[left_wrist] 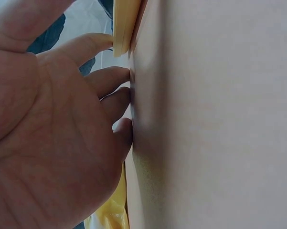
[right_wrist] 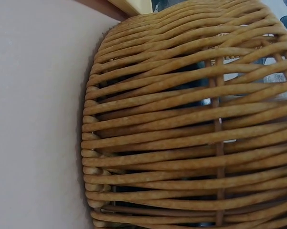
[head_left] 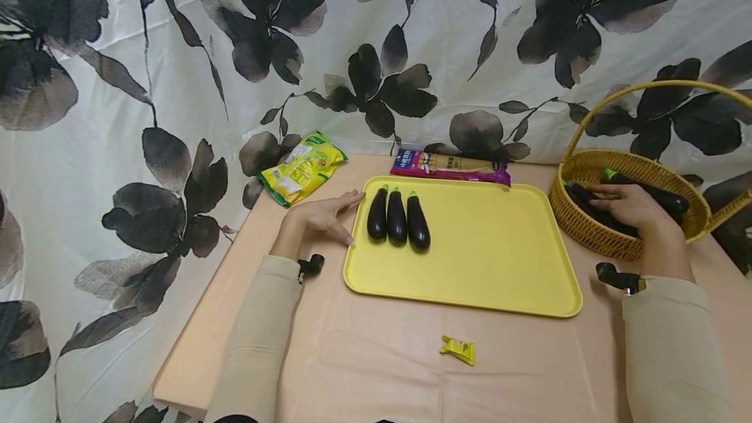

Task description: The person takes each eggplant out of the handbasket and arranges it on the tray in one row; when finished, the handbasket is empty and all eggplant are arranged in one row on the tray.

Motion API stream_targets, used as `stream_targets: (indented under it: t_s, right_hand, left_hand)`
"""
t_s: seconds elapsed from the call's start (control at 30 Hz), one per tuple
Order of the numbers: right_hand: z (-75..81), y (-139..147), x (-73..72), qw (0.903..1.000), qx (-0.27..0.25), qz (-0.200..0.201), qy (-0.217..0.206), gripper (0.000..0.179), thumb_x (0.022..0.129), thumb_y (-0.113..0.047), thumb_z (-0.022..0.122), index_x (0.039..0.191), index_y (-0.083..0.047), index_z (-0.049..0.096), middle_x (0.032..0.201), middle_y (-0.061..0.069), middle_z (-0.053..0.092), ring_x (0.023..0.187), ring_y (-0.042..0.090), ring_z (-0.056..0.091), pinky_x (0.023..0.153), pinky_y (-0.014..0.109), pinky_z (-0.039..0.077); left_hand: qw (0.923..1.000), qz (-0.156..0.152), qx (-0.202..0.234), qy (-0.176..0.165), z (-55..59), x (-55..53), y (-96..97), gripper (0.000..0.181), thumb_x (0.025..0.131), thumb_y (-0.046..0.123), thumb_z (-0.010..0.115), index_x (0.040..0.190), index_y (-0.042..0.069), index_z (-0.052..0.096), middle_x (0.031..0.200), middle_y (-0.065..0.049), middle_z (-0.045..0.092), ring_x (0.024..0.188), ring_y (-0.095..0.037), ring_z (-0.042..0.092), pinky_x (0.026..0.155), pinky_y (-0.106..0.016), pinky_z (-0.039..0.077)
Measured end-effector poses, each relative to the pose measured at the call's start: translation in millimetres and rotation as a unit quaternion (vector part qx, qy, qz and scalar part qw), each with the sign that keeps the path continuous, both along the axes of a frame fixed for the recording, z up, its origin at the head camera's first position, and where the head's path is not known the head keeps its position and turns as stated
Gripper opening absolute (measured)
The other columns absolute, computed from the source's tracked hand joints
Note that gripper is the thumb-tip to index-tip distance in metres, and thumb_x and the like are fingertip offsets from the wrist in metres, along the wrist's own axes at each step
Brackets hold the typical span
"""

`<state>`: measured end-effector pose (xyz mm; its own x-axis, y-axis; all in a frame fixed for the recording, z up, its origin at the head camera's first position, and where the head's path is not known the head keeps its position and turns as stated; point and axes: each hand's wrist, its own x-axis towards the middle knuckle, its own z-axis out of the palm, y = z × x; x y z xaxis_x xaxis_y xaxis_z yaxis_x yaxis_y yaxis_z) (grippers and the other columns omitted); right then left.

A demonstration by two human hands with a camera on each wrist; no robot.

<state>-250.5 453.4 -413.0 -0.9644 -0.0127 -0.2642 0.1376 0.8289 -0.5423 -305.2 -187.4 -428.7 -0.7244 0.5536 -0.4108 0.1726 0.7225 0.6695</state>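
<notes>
Three dark purple eggplants (head_left: 396,217) lie side by side at the left end of a yellow tray (head_left: 493,247), green tips pointing away from me. My left hand (head_left: 317,217) rests at the tray's left rim, thumb and fingers spread along it. In the left wrist view that hand (left_wrist: 57,119) shows its palm, with a fingertip against the tray's edge (left_wrist: 124,28). Inside the wicker basket (head_left: 593,237), my right hand (head_left: 637,207) lies over an eggplant (head_left: 608,219); its thumb is hidden. Another eggplant (head_left: 652,193) leans beyond it. The right wrist view shows only basket weave (right_wrist: 181,109) in front of the hand.
A yellow-green snack bag (head_left: 305,168) lies at the back left of the table (head_left: 376,358). A purple and blue packet (head_left: 449,167) sits behind the tray. Nearer to me is a small yellow wrapped piece (head_left: 458,349). The basket's handle (head_left: 664,85) arches above it.
</notes>
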Motion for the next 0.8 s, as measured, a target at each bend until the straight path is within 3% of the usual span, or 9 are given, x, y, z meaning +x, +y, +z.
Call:
stream_targets:
  t_s: [0.2, 0.33, 0.47, 0.57, 0.67, 0.73, 0.8]
  right_hand:
    - [-2.1, 0, -1.0, 0.9999, -0.007, -0.009, 0.008, 0.050, 0.112, -0.016, 0.039, 0.157, 0.006, 0.034, 0.148, 0.038, 0.043, 0.148, 0.063, 0.018, 0.119, 0.075, 0.013]
    - [-3.4, 1, 0.4, 0.9990, -0.020, -0.035, 0.022, 0.051, 0.112, -0.021, 0.040, 0.157, 0.003, 0.037, 0.154, 0.039, 0.038, 0.148, 0.062, 0.018, 0.119, 0.076, 0.013]
    - [-2.2, -1, 4.9, 0.9958, -0.033, -0.071, 0.047, 0.053, 0.113, -0.027, 0.040, 0.158, 0.000, 0.039, 0.157, 0.040, 0.033, 0.146, 0.061, 0.023, 0.117, 0.075, 0.022]
    - [0.7, -8, 9.3, 0.9894, -0.040, -0.113, 0.082, 0.055, 0.113, -0.035, 0.040, 0.159, -0.005, 0.038, 0.156, 0.038, 0.038, 0.143, 0.057, 0.034, 0.114, 0.073, 0.032]
    - [6.1, -20, 12.8, 0.9746, -0.051, -0.177, 0.128, 0.057, 0.110, -0.045, 0.042, 0.160, -0.018, 0.040, 0.156, 0.028, 0.045, 0.134, 0.042, 0.049, 0.111, 0.062, 0.045]
    - [11.0, -28, 14.3, 0.9606, -0.063, -0.217, 0.162, 0.055, 0.108, -0.047, 0.044, 0.159, -0.027, 0.042, 0.151, 0.018, 0.053, 0.121, 0.022, 0.056, 0.103, 0.041, 0.055]
    - [16.9, -35, 16.0, 0.9470, -0.079, -0.245, 0.192, 0.051, 0.107, -0.048, 0.048, 0.157, -0.036, 0.044, 0.146, 0.004, 0.057, 0.109, 0.001, 0.053, 0.093, 0.020, 0.053]
  left_hand:
    - [1.0000, 0.005, 0.001, -0.003, -1.4, -0.6, -0.5, 0.130, 0.068, 0.040, 0.098, 0.168, 0.032, 0.016, 0.177, 0.005, -0.002, 0.163, -0.020, -0.007, 0.133, -0.050, 0.000]
    - [1.0000, 0.002, 0.002, -0.004, -1.4, -1.2, -0.3, 0.129, 0.068, 0.041, 0.098, 0.168, 0.032, 0.016, 0.177, 0.004, -0.002, 0.163, -0.020, -0.007, 0.133, -0.050, 0.000]
    - [1.0000, -0.004, 0.003, -0.005, -2.3, -1.1, -0.4, 0.130, 0.068, 0.042, 0.098, 0.168, 0.032, 0.016, 0.177, 0.003, -0.003, 0.163, -0.020, -0.008, 0.133, -0.051, 0.000]
    - [1.0000, 0.001, 0.001, -0.007, -1.8, -0.3, -0.5, 0.129, 0.068, 0.042, 0.098, 0.168, 0.033, 0.016, 0.177, 0.004, -0.003, 0.163, -0.020, -0.008, 0.133, -0.050, 0.000]
    - [1.0000, 0.001, -0.005, -0.001, -0.6, -0.2, -0.6, 0.129, 0.069, 0.043, 0.097, 0.168, 0.034, 0.016, 0.177, 0.004, -0.003, 0.163, -0.020, -0.007, 0.133, -0.050, 0.000]
    - [0.9999, -0.001, -0.009, 0.005, -0.5, -0.6, -0.6, 0.129, 0.069, 0.043, 0.097, 0.168, 0.034, 0.015, 0.177, 0.004, -0.002, 0.163, -0.019, -0.007, 0.133, -0.050, 0.000]
    - [0.9999, -0.005, -0.011, 0.010, -0.5, -1.0, -0.6, 0.128, 0.069, 0.044, 0.097, 0.168, 0.034, 0.015, 0.177, 0.004, -0.002, 0.163, -0.019, -0.006, 0.133, -0.050, 0.001]
